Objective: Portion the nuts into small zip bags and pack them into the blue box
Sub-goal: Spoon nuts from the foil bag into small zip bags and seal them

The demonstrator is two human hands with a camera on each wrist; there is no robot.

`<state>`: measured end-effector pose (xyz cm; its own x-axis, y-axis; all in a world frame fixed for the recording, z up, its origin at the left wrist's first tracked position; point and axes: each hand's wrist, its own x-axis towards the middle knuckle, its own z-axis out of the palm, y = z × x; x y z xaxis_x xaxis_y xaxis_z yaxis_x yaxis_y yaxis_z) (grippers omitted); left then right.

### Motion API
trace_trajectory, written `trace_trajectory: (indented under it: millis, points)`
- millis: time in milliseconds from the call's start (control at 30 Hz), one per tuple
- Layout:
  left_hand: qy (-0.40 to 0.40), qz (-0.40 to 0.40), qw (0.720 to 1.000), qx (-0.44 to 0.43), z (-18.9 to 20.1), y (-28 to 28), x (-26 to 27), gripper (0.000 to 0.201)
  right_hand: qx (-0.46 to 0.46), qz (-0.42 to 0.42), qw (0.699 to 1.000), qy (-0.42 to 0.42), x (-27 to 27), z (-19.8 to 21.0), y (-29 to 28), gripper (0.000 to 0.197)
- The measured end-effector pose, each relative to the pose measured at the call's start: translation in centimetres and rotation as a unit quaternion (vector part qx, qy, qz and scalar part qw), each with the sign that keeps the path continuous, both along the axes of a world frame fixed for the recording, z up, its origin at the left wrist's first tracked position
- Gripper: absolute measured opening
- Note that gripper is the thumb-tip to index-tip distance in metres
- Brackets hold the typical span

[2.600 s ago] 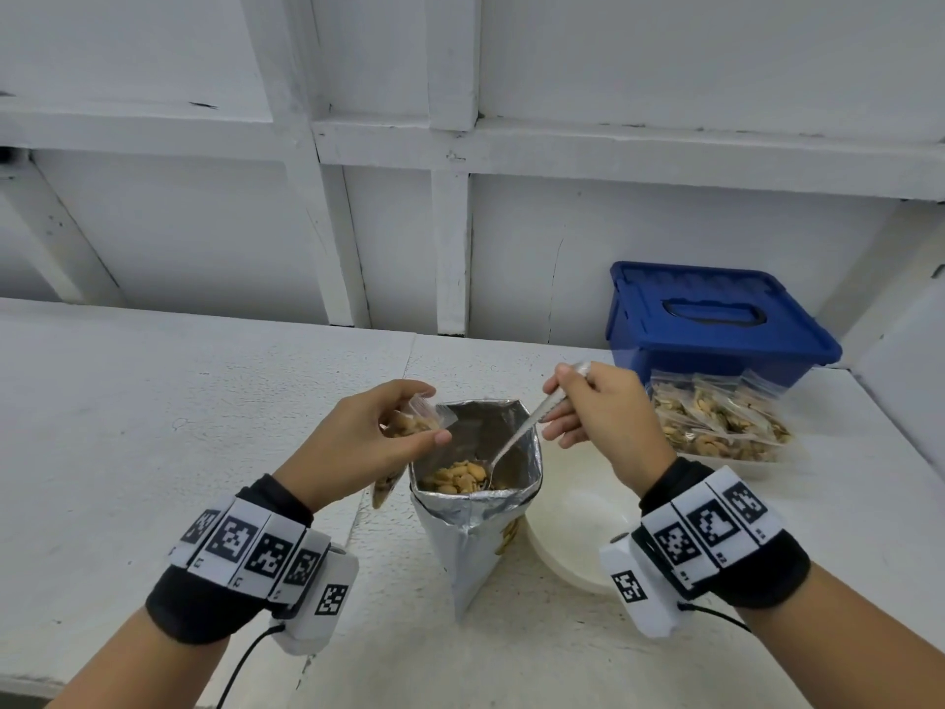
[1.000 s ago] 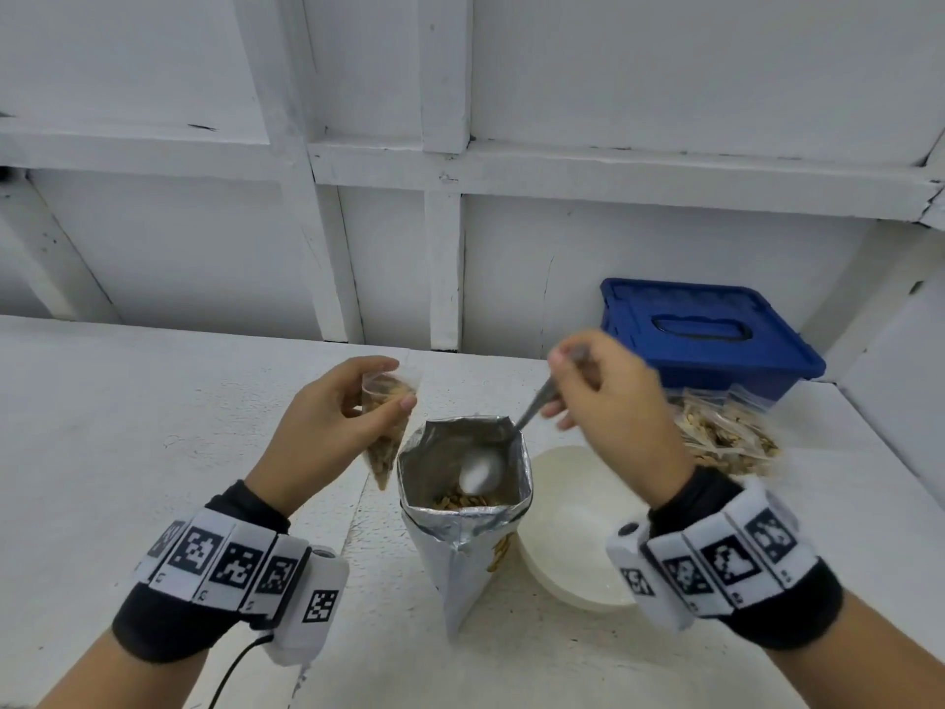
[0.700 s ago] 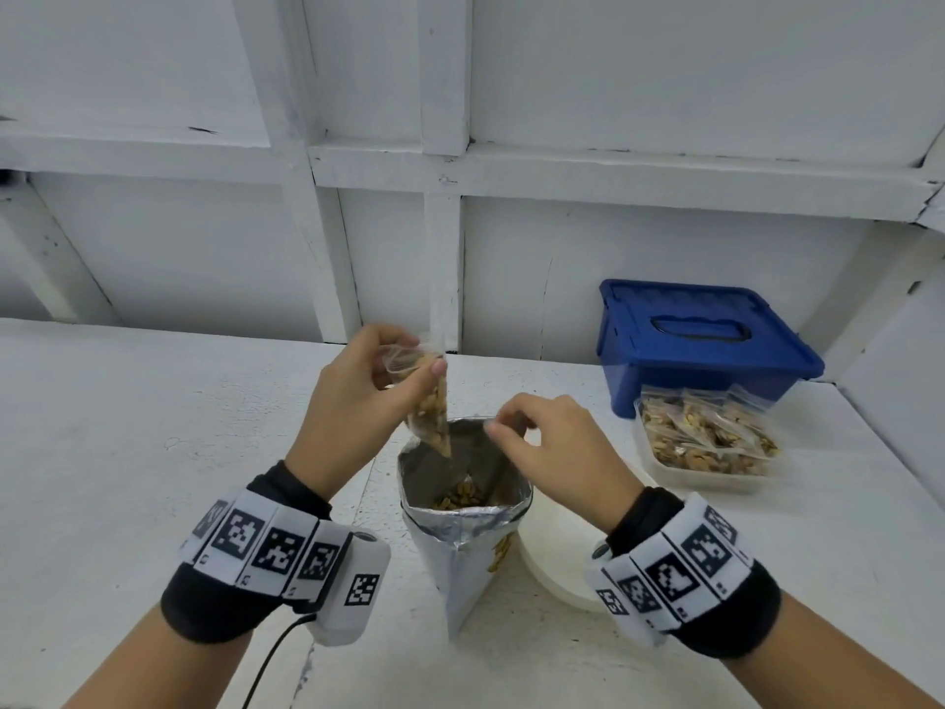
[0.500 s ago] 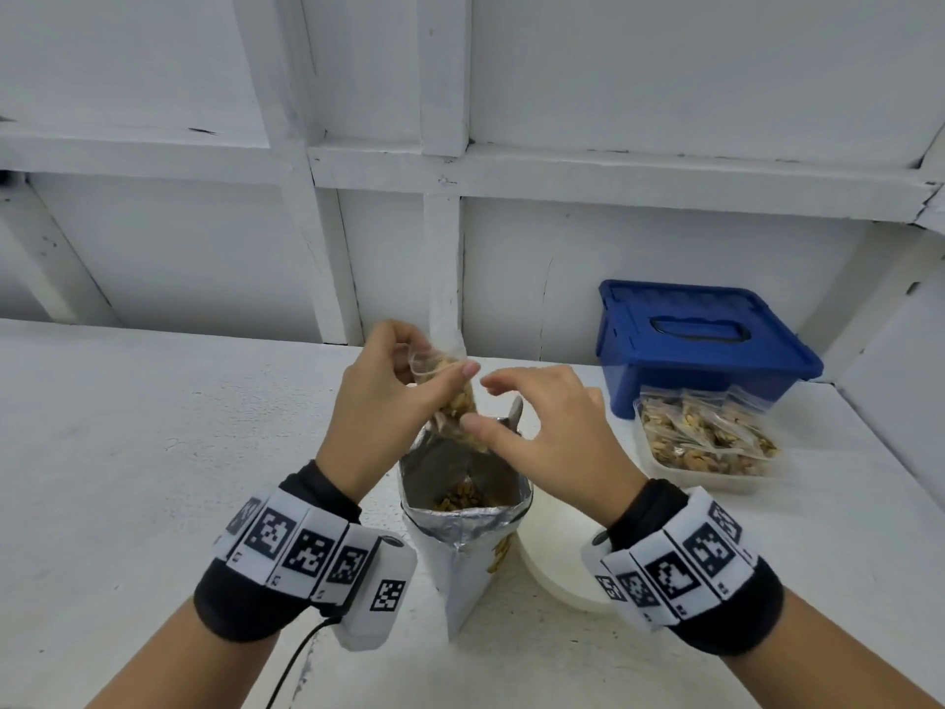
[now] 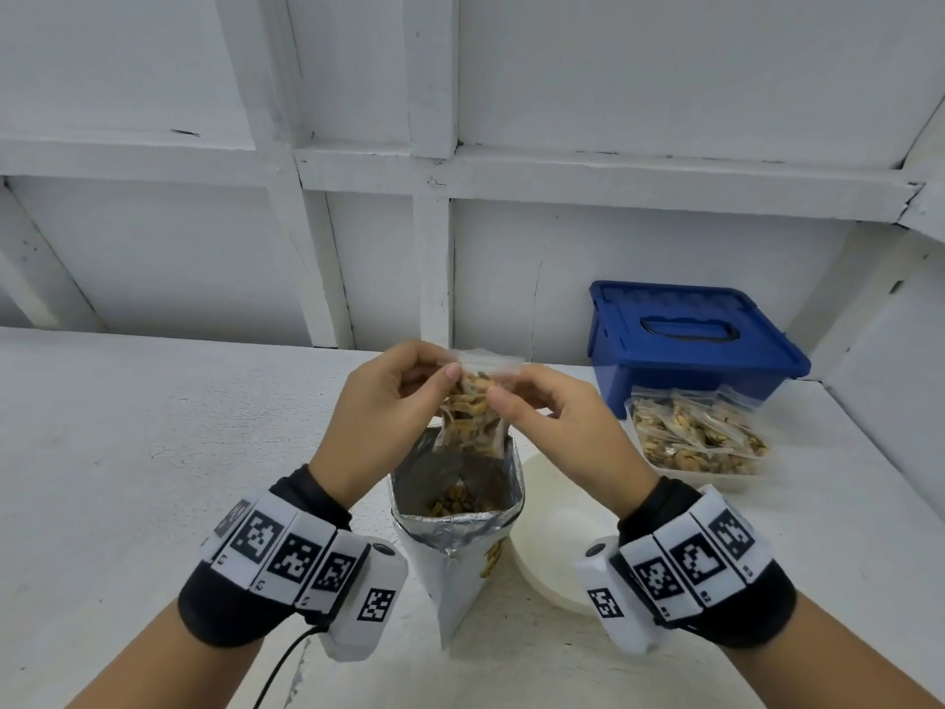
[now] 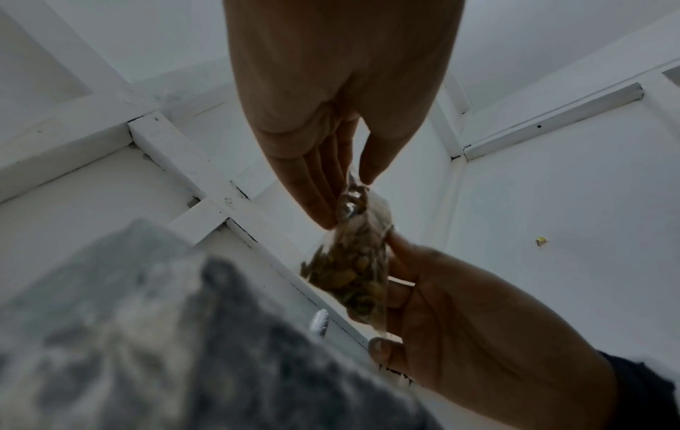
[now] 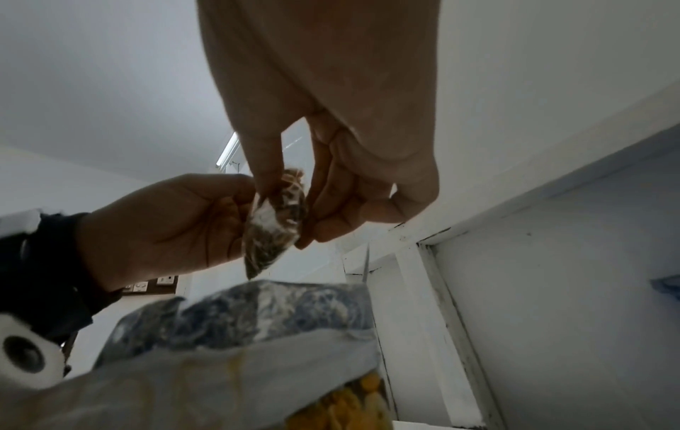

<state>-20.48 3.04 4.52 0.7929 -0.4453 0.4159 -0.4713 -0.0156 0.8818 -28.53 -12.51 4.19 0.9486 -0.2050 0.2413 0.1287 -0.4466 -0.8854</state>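
A small clear zip bag [image 5: 473, 411] part-filled with nuts hangs just above the open silver foil nut bag [image 5: 455, 534], which stands in the middle of the table. My left hand [image 5: 445, 363] pinches the zip bag's top left corner between thumb and fingers. My right hand [image 5: 506, 388] pinches it at the right side, near the top strip. Both wrist views show the zip bag [image 6: 353, 270] [image 7: 274, 229] held between the two hands. The blue box [image 5: 685, 340] stands at the back right with its lid on.
A clear tray [image 5: 736, 481] holding several filled zip bags sits in front of the blue box. A white bowl [image 5: 557, 545] lies right of the foil bag. A spoon handle [image 6: 319, 321] sticks out of the foil bag. White wall frames stand behind the table.
My right hand left the spoon in the foil bag and came over to the zip bag. My left hand lifted the zip bag over the foil bag; both hands now pinch its top.
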Motion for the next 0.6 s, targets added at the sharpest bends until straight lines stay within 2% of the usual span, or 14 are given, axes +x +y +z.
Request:
trace_trajectory:
  millis: [100, 200, 267, 367, 467, 600]
  points:
    - [-0.024, -0.009, 0.999, 0.03, -0.2, -0.1, 0.1, 0.011, 0.014, -0.021, 0.999, -0.035, 0.0, 0.3, -0.3, 0.012]
    - [-0.03, -0.029, 0.997, 0.068, 0.2, 0.3, 0.5, 0.006, 0.044, -0.038, 0.998, -0.035, -0.3, 0.9, -1.4, 0.01]
    - [-0.053, -0.002, 0.991, 0.122, -0.2, 1.1, 1.9, 0.016, 0.071, -0.073, 0.994, -0.047, -0.9, 1.6, -3.1, 0.01]
    - [-0.042, 0.068, 0.979, 0.188, -2.4, 3.0, 5.3, 0.008, 0.066, -0.15, 0.983, -0.082, -2.2, 2.4, -6.6, 0.011]
    - [-0.017, 0.103, 0.946, 0.307, -6.2, 4.7, 8.1, 0.011, 0.003, -0.249, 0.964, -0.09, -3.8, 1.5, -11.0, 0.012]
    - [0.009, 0.076, 0.89, 0.449, -11.4, 5.6, 9.7, 0.024, -0.057, -0.37, 0.926, -0.053, -4.9, -2.0, -16.9, 0.016]
